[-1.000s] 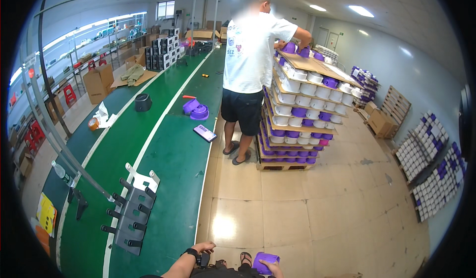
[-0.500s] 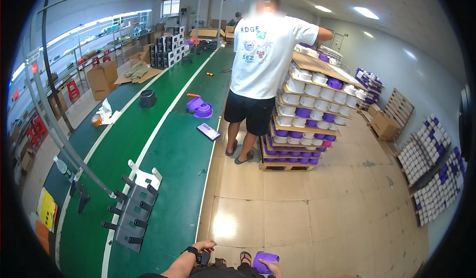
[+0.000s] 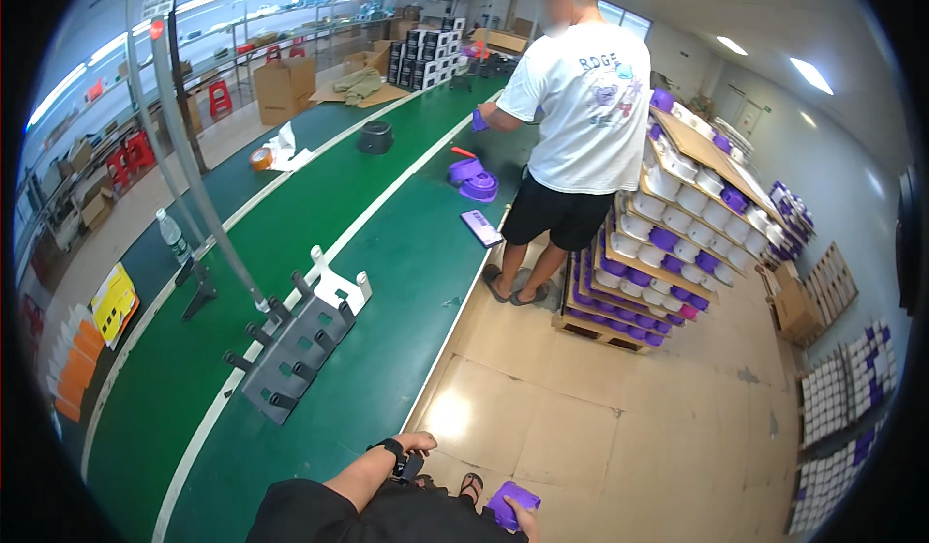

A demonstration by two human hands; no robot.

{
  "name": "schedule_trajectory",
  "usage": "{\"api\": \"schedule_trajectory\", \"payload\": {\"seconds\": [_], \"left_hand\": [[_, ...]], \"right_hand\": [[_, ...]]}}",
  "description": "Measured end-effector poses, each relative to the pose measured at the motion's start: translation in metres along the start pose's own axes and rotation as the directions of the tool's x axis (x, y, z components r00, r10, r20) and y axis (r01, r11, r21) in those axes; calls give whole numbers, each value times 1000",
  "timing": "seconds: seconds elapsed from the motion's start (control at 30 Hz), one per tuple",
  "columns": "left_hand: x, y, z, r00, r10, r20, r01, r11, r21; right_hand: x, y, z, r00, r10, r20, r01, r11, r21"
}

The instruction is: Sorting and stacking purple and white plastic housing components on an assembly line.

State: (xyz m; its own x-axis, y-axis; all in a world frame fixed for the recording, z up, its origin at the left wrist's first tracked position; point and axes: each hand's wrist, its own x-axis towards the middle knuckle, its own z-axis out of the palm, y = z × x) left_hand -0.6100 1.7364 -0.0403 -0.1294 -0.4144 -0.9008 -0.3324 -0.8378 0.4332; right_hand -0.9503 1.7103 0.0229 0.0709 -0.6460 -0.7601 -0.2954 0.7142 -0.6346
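Observation:
Low at the bottom, my right hand [image 3: 527,519] grips a purple plastic part [image 3: 511,502], boxy and tub-like, over the floor. My left hand [image 3: 418,442] hangs just off the bench's front edge, its fingers loosely extended with nothing visible in them. A black band with a dark device [image 3: 412,466] is on my left wrist. On the green bench [image 3: 387,349] lie two purple plastic parts [image 3: 477,184], a phone-like device [image 3: 481,228] and a grey bracket panel [image 3: 298,354] with black pegs and a white end piece.
A co-worker [image 3: 585,107] in a white T-shirt stands ahead, a purple item in one hand. Right of them rises a layered pallet stack [image 3: 668,243] of white and purple parts. A metal post [image 3: 208,165] and a dark grey tub [image 3: 375,137] stand on the bench.
My view has turned left and tilted, shifting the scene rightward. The co-worker has turned from the stack toward the bench, with a purple item in hand. My right hand keeps its purple part.

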Motion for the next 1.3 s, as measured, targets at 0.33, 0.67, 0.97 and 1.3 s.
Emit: {"api": "schedule_trajectory", "payload": {"seconds": [0.33,0.67,0.97,1.3], "left_hand": [[2,-3,4,998,32,-48,-32,999,-13],[3,-3,2,999,16,-31,-15,1000,23],[-4,-3,5,999,27,-35,-29,998,-50],[18,-15,0,1000,12,-20,-12,1000,-19]], "right_hand": [[13,15,-1,1000,13,-29,-11,997,71],[-3,0,4,999,-24,-29,26,997,74],[-15,-8,4,998,-43,-38,44,999,15],[-19,-11,5,995,-52,-83,54,998,21]]}}
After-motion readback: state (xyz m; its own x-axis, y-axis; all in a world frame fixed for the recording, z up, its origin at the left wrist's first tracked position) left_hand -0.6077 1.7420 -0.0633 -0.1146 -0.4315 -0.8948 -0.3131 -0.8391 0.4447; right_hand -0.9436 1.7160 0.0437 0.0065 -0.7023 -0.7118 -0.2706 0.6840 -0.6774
